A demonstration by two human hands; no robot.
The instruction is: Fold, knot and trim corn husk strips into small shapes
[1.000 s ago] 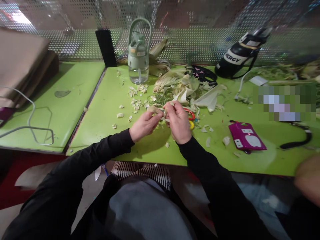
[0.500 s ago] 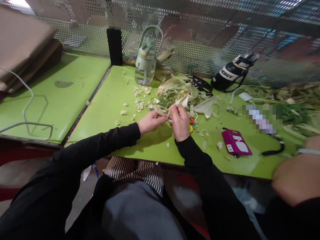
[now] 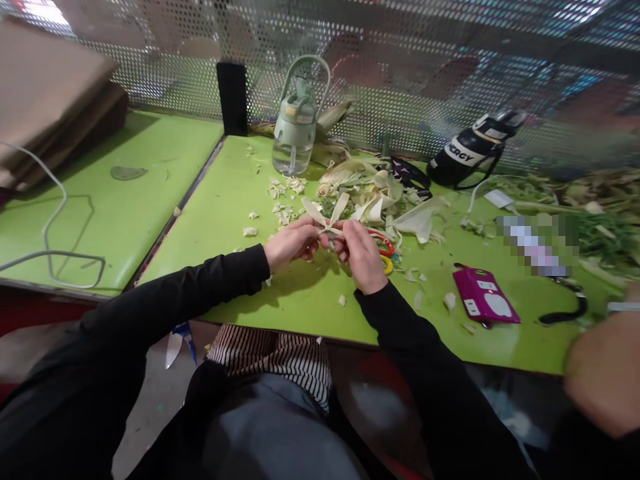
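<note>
Corn-husk strips (image 3: 330, 229), pinched between your fingertips at twelve o'clock.
Your left hand (image 3: 293, 241) and right hand (image 3: 365, 252) grip the gathered base; likely light, papery, easily split, so hold there, not the tips at eleven and one.

Long black sleeves (image 3: 215, 283), a blue-grey front (image 3: 280, 427) and, apparently, black-and-white striped trousers (image 3: 295, 360)

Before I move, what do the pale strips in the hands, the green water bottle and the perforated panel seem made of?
Pale strips: likely corn husk; matte, thin, coloured like the husk pile behind.
Green water bottle: probably plastic; glossy clear base, opaque upper part.
Perforated panel: perhaps metal, judging by its grey sheen.
</note>
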